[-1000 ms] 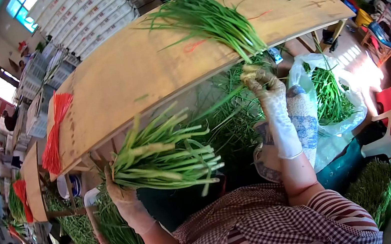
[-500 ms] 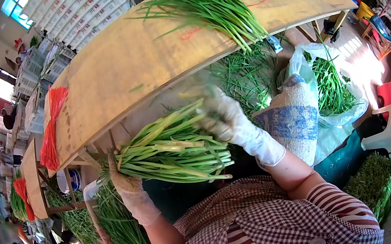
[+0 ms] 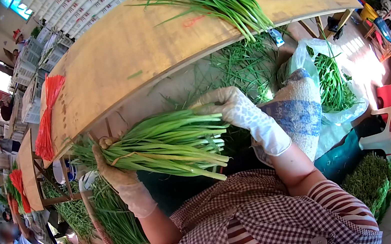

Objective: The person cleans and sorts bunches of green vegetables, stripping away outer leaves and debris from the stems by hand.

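Right grip [image 3: 228, 107]: since half a second ago it has settled at the upper edge of the held bunch, by the stalk ends; its fingers curl there, but I cannot tell whether they pinch a stalk.
Held bunch [image 3: 173, 143]: greener side up now, so it seems to have been turned; it lies sideways between the apron [image 3: 249, 210] and the tabletop [image 3: 103, 80], stalk ends to the right.
Left grip [image 3: 117, 171]: clamped around the bunch towards its leafy end; best kept firm without crushing, so the stalks stay together.
Stalk ends: uneven, some poking past others; working on few at once, with light fingers, should spare the neighbours.
Pull: along the stalk rather than across it, I judge, to avoid snapping.
Second bunch [image 3: 226, 4]: on the tabletop, ends jutting over the near edge; best left unbumped.
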{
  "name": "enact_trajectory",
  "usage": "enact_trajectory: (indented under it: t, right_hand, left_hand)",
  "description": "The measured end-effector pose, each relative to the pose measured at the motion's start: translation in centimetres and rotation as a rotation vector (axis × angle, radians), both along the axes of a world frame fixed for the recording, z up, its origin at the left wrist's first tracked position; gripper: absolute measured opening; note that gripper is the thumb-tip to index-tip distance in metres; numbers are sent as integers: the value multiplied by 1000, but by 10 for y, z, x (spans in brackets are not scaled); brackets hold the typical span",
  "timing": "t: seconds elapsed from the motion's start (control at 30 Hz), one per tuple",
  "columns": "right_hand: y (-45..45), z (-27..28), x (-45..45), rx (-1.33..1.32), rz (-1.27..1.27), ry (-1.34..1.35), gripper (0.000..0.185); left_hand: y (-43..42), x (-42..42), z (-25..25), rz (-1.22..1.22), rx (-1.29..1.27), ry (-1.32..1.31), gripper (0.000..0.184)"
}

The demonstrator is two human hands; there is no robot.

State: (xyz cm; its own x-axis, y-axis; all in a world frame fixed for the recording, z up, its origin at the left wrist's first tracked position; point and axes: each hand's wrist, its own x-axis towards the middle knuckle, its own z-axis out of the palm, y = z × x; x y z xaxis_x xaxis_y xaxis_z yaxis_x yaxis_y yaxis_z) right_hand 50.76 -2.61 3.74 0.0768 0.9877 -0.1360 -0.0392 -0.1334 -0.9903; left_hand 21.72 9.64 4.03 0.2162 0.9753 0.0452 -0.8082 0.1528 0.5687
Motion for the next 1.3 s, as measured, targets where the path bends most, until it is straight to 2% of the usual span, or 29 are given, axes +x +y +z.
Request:
enact_trajectory:
  t: [0.1,0.2,0.27,0.33,0.4,0.43,0.47,0.53,0.57,0.6,0.63,0.73,0.77,0.8,0.87,0.93,0.97,1.0,1.07,1.1,1.17,1.23,1.3]
  right_hand:
    - [4,-9,-6,161,-3,86,19]
    - [0,-13,-5,295,-60,142,17]
    - [-11,-10,15,198,-196,67,23]
    - [-7,-25,37,167,-399,255,29]
    - [-10,-25,40,190,-394,-107,33]
    - [-9,-18,38,204,-390,-290,36]
    - [-16,-12,27,8,-295,-160,45]
    - [-12,-11,2,15,-57,-88,43]
    - [-8,-13,-8,-19,5,42,39]
    - [-5,-16,-17,-52,66,173,36]
    - [-6,-13,-25,-24,7,197,26]
    - [-9,-11,-17,183,26,45,20]
    - [-8,-24,-11,272,-14,277,17]
    - [-11,-9,1,186,-89,133,17]
    - [-6,-27,27,129,-375,1,19]
    - [-2,-28,35,221,-454,-360,23]
    - [-11,-26,36,124,-265,-357,29]
    - [-14,-13,24,49,-133,-202,34]
    - [-9,-14,3,-3,69,-76,36]
    - [-8,0,-7,-92,102,-143,38]
    - [3,-44,-21,24,95,-43,38]
    - [5,-48,-37,118,-35,61,35]
    - [1,-35,-34,273,-130,-387,32]
  left_hand:
    - [7,-6,-11,13,-59,-72,27]
    - [11,-14,-21,22,-71,7,25]
    - [15,-23,-24,123,-93,50,25]
    - [15,-27,-22,166,-99,76,25]
    - [11,-29,-15,152,-95,88,25]
    - [14,-33,-21,87,-13,43,25]
    - [15,-32,-24,52,11,33,24]
    - [17,-28,-27,-19,57,15,24]
    - [19,-19,-29,158,-42,42,24]
    - [19,-15,-29,175,-63,48,24]
    - [19,-13,-28,194,-82,54,24]
    - [28,-32,-41,163,-105,56,22]
    - [31,-40,-46,189,-123,104,22]
    - [30,-46,-48,215,-143,152,22]
    - [7,-38,-31,206,-61,192,25]
    - [3,-35,-21,131,-72,104,27]
    - [6,-36,-20,73,-96,45,29]
    - [8,-34,-23,95,-58,74,29]
    - [11,-30,-28,139,16,134,30]
    - [19,-33,-36,-35,85,-47,32]
    - [14,-21,-31,-20,91,-15,30]
    - [9,-10,-27,-46,114,-65,29]
    - [23,-25,-36,-34,72,-33,29]
